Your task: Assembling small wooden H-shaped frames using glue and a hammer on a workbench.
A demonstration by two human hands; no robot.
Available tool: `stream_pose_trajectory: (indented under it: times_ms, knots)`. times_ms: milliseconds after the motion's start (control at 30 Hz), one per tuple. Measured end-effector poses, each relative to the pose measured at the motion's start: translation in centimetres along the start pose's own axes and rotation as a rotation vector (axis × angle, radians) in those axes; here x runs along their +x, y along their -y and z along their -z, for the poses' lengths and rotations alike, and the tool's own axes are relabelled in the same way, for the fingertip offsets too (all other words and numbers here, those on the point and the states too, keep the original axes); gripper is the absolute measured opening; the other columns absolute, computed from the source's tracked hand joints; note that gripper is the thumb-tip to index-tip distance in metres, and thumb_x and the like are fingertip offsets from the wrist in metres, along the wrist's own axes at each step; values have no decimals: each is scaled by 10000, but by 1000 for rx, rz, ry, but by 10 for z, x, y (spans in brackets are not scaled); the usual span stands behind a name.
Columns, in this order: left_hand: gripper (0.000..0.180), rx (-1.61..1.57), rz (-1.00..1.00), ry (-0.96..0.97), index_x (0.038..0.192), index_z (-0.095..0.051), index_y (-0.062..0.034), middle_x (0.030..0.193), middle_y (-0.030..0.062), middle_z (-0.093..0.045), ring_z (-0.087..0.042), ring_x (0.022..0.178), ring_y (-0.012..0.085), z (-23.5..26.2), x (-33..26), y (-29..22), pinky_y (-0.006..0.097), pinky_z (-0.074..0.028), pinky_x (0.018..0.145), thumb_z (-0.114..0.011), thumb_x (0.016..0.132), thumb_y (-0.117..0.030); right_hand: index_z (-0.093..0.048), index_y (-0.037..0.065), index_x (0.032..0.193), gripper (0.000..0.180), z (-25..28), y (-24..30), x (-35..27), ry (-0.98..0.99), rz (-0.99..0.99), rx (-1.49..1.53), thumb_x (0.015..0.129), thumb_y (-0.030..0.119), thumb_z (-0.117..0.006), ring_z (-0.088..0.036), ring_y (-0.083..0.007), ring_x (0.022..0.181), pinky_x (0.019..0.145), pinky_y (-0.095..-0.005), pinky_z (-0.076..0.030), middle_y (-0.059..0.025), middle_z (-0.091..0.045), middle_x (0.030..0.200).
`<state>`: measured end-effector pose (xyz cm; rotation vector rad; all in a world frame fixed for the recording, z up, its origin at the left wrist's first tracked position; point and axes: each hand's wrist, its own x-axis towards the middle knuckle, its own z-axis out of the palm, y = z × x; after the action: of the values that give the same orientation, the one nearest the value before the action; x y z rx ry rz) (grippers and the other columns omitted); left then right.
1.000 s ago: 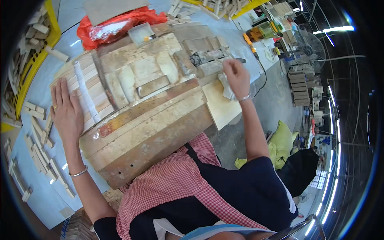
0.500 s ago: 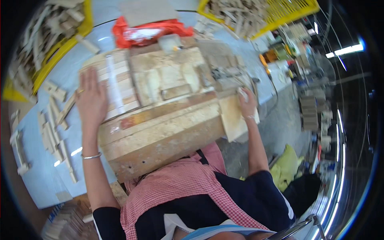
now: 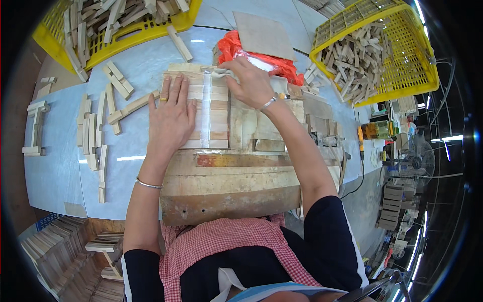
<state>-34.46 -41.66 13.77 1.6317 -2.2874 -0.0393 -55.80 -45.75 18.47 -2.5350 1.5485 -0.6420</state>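
My left hand (image 3: pixel 171 115) lies flat, fingers stretched out, on the left part of a panel of wooden slats (image 3: pixel 220 106) laid side by side. A shiny whitish strip (image 3: pixel 206 113) runs lengthwise across the slats, to the right of my fingers. My right hand (image 3: pixel 247 84) is closed on a crumpled white cloth (image 3: pixel 220 74), pressed near the strip's far end. Under the panel sits a worn wooden work block (image 3: pixel 231 182), its near edge against my apron. Part of the cloth is hidden inside my right fingers.
Loose wooden pieces (image 3: pixel 93 132) lie on the blue table (image 3: pixel 55 176) at left. Yellow crates (image 3: pixel 176 22) of wood sticks stand at the back left and right. Behind the panel are a red plastic bag (image 3: pixel 229 45) and a flat board (image 3: pixel 265 36). An orange-handled tool (image 3: pixel 360 142) hangs at right.
My right hand has moved from the block's right side, by a thin board, leftward and away from me to the panel's far end. My left hand remains flat on the slats. The view has shifted.
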Motion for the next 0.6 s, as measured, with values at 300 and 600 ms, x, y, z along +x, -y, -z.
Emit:
stream_pose_trajectory:
  times_ms: [300, 600]
  knots:
    - [520, 4, 9, -9, 1432, -336, -90, 1495, 50, -316, -255, 1400, 243, -1, 1, 3, 570, -260, 1067, -394, 961, -304, -604, 122, 1129, 316, -12, -3, 23, 181, -43, -213, 815, 158, -624, -612, -285, 834, 701, -405, -512, -105, -561, 943]
    - [520, 6, 10, -26, 1431, -339, -87, 1485, 52, -333, -266, 1395, 245, -3, -2, 5, 573, -264, 1065, -387, 965, -314, -656, 134, 1021, 245, -6, 27, -17, 232, 261, -62, 780, 126, -614, -630, -275, 752, 634, -384, -516, -94, -556, 872]
